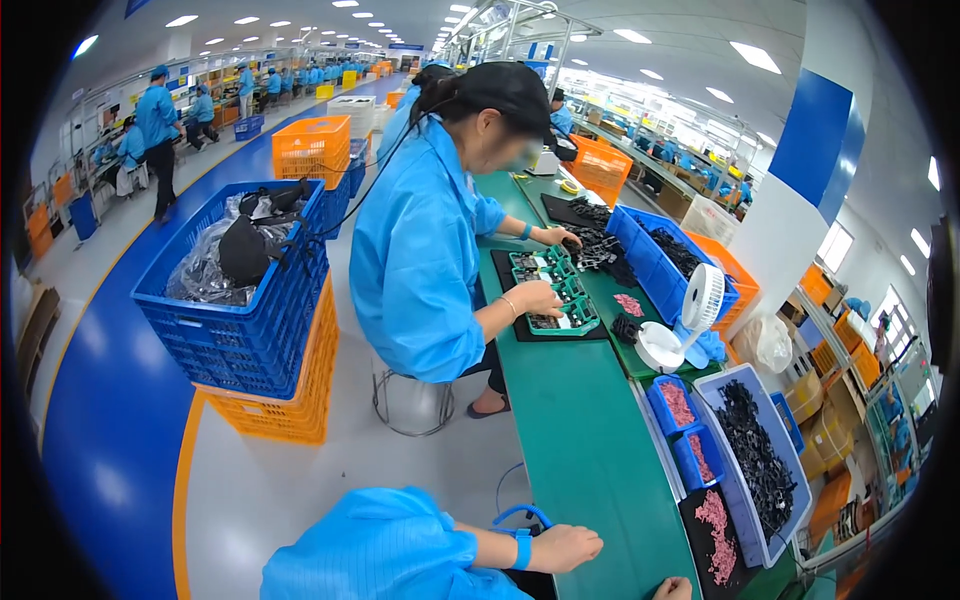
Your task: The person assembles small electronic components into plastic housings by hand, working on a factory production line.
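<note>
My left hand (567, 548) rests low over the green bench top (585, 430), fingers curled in; anything inside them is hidden. A blue wrist strap (522, 550) circles that wrist, with a blue cord (522, 512) beside it. Only part of my right hand (675, 589) shows at the lower edge, its fingers bent and whatever they hold out of sight. Nearest to it lies a black mat (697, 535) with a heap of small pink parts (718, 535). Beyond the mat stand two small blue bins (690, 440) of pink parts and a grey-blue crate (790, 540) of black parts.
A co-worker (415, 260) in blue sits further up the bench, both hands at green trays (555, 290). A white fan (700, 300) and a blue crate (655, 260) stand on the right. Stacked crates (235, 340) are at the left, beside a blue walkway (110, 420).
</note>
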`<control>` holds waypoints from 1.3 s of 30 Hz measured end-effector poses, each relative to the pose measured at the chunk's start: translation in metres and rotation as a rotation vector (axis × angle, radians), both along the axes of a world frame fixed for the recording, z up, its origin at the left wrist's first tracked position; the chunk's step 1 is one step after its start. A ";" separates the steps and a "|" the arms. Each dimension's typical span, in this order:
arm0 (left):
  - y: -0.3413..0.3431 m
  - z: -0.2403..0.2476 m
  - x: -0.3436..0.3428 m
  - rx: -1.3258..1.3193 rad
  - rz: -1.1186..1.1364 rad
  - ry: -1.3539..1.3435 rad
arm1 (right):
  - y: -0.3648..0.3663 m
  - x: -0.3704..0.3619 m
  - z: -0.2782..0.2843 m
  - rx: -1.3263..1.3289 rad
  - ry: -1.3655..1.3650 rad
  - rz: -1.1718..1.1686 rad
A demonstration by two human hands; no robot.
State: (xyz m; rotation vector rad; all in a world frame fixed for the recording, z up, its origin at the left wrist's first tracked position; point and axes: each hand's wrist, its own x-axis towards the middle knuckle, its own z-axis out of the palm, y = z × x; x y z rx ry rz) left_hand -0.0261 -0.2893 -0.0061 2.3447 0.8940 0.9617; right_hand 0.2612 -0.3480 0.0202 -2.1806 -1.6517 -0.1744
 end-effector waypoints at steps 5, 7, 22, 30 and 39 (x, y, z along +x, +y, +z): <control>-0.016 0.020 -0.011 -0.204 -0.037 0.031 | -0.002 0.004 -0.003 0.007 0.013 -0.005; -0.008 0.021 -0.012 -0.194 -0.010 0.026 | -0.003 0.005 -0.003 0.020 0.005 0.014; 0.018 0.002 -0.014 0.042 0.116 -0.098 | -0.001 0.003 0.000 0.005 0.021 0.030; 0.018 0.003 -0.016 0.039 0.093 -0.078 | -0.002 0.003 -0.002 0.008 0.024 0.011; 0.018 0.000 -0.013 0.053 0.092 -0.045 | -0.003 0.000 0.005 -0.041 0.048 -0.005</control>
